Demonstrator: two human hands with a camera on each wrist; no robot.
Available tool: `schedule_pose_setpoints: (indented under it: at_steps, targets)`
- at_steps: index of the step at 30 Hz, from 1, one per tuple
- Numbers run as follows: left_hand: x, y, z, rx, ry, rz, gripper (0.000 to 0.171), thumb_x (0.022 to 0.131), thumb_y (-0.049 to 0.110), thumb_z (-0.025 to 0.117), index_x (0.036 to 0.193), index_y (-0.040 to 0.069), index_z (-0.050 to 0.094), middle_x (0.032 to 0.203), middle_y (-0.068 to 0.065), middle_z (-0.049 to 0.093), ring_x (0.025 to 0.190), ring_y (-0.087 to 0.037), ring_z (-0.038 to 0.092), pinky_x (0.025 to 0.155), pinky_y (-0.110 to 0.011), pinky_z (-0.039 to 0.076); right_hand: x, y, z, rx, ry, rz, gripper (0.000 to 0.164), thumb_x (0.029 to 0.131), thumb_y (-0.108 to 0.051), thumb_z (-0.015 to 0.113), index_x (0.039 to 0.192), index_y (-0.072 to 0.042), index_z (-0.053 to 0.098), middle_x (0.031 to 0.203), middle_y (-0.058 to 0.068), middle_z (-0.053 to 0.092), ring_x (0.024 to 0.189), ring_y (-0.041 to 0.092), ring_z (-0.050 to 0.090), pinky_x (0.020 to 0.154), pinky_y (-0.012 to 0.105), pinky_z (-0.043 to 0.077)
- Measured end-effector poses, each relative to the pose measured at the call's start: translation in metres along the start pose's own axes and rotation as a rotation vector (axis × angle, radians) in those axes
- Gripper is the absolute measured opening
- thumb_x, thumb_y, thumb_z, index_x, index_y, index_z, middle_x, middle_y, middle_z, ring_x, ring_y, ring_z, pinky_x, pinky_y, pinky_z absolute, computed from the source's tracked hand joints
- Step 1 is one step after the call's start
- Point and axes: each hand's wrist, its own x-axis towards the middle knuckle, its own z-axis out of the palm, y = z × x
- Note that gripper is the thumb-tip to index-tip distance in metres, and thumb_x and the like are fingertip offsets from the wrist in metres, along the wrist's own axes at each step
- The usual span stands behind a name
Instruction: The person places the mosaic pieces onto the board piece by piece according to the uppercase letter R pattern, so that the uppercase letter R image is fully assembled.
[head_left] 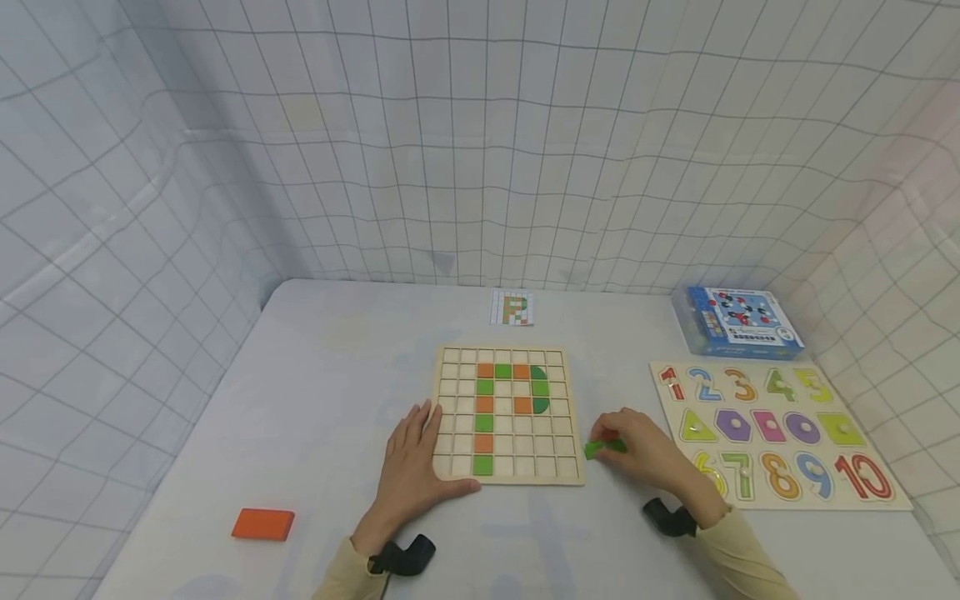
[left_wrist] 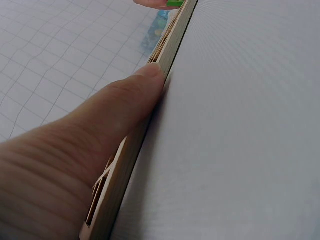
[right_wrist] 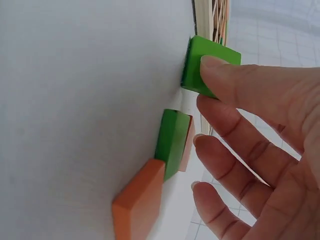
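Observation:
A wooden grid board (head_left: pixel 557 445) lies on the white table, with orange and light green squares and dark green rounded pieces forming a P shape. My left hand (head_left: pixel 411 462) rests at its lower left corner, fingers extended along the left side and thumb along the front edge. To the right of the board, my right hand (head_left: pixel 637 446) pinches a green square tile (right_wrist: pixel 220 50) between thumb and index finger. Beneath that hand, the right wrist view shows another green tile (right_wrist: pixel 172 140), an orange tile (right_wrist: pixel 142 205) and a reddish tile (right_wrist: pixel 187 150) partly hidden behind.
A small pattern card (head_left: pixel 512 307) with an R design lies behind the board. On the right are a number-and-shape puzzle board (head_left: pixel 780 400) and a blue box (head_left: pixel 750 321). A red-orange block (head_left: pixel 263 524) lies at front left. Grid-patterned curtains (head_left: pixel 480 150) enclose the table.

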Motion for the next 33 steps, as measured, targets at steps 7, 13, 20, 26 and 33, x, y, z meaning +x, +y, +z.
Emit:
schedule_pose_setpoints:
  at_steps: [7,13,20,26,33]
  targets:
    - [0.001,0.001,0.000,0.002,-0.021,-0.011,0.121,0.060,0.067,0.076,0.147,-0.001,0.028,0.150,-0.020,0.026,0.138,-0.037,0.017,0.108,-0.054,0.017,-0.001,-0.002,-0.004,0.008,-0.034,0.027,0.020,0.080,-0.012,0.077,0.082,-0.022,0.059,0.076,-0.014,0.052,0.072,0.011,0.050,0.066,0.027,0.044]
    - [0.000,-0.001,0.001,-0.003,-0.021,-0.011,0.121,0.059,0.067,0.076,0.148,-0.001,0.028,0.150,-0.020,0.025,0.138,-0.036,0.016,0.107,-0.054,0.017,0.004,-0.002,-0.007,0.032,0.002,0.011,0.020,0.082,-0.011,0.074,0.083,-0.020,0.056,0.073,-0.011,0.049,0.069,0.010,0.048,0.060,0.025,0.042]
    - [0.000,-0.002,0.002,0.019,-0.027,-0.016,0.124,0.059,0.072,0.072,0.149,0.001,0.025,0.152,-0.018,0.024,0.139,-0.034,0.015,0.109,-0.052,0.016,0.025,-0.013,-0.004,0.044,0.056,0.012,0.016,0.086,-0.014,0.072,0.089,-0.017,0.056,0.077,-0.010,0.052,0.071,0.010,0.049,0.059,0.026,0.043]
    - [0.000,-0.001,-0.001,0.002,-0.018,-0.010,0.122,0.058,0.066,0.077,0.147,-0.001,0.028,0.150,-0.020,0.026,0.138,-0.036,0.016,0.107,-0.053,0.017,0.050,-0.026,0.003,0.007,0.136,-0.037,0.016,0.085,-0.014,0.073,0.090,-0.015,0.059,0.082,-0.011,0.056,0.078,0.013,0.053,0.065,0.029,0.045]
    - [0.000,-0.001,0.000,-0.012,-0.018,-0.008,0.121,0.059,0.065,0.077,0.148,-0.001,0.028,0.151,-0.020,0.025,0.138,-0.036,0.016,0.107,-0.053,0.017,0.077,-0.042,0.016,-0.017,0.177,-0.066,0.014,0.084,-0.014,0.074,0.088,-0.014,0.061,0.082,-0.008,0.057,0.077,0.014,0.053,0.066,0.029,0.045]
